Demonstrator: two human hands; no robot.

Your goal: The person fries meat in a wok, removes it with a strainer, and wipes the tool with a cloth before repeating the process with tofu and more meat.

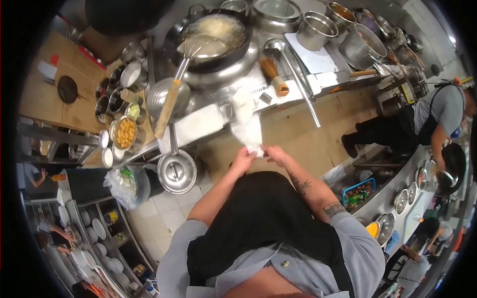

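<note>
A white cloth (247,131) stretches from the counter's front edge down to my two hands. My left hand (243,161) grips its near end, fingers pinched together. On the other side of that end, my right hand (275,155) also has its fingers closed at the cloth. Beyond the counter edge a wok (174,47) holds bubbling, foamy oil. A wire strainer with a wooden handle (170,107) rests across the wok. To the right of the cloth lie a bamboo brush (274,77) and a long-handled metal ladle (300,84).
On the left stand several metal pots and a bowl of golden pieces (125,133). A lidded pan (177,171) hangs off the counter front. Tall pots (362,47) occupy the back right. Behind on the right, a co-worker (437,114) stands at another counter.
</note>
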